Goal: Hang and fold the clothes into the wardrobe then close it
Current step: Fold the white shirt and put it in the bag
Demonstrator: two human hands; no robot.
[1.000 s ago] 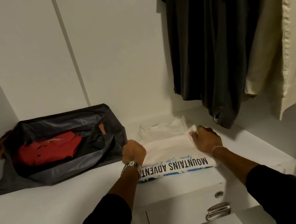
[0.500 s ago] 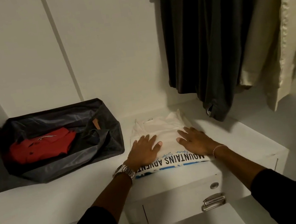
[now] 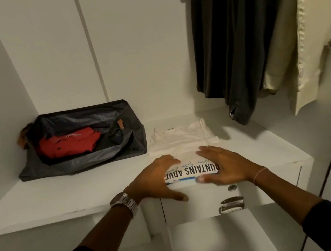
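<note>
Folded white T-shirt on the wardrobe shelf, its printed front edge lying between the 2 hands. The left hand rests at the shirt's left front corner, fingers straight and relaxed, gripping nothing; the right hand lies flat at the right front corner, thumb along the fold, likewise gripping nothing. The collar end lies beyond both sets of fingertips, toward the back wall. Judged light, soft and limp, the shirt would sag if lifted by 1 edge; support from both sides under the fold suits it. Left of the left hand sits a dark bag; hanging garments are above the right hand.
</note>
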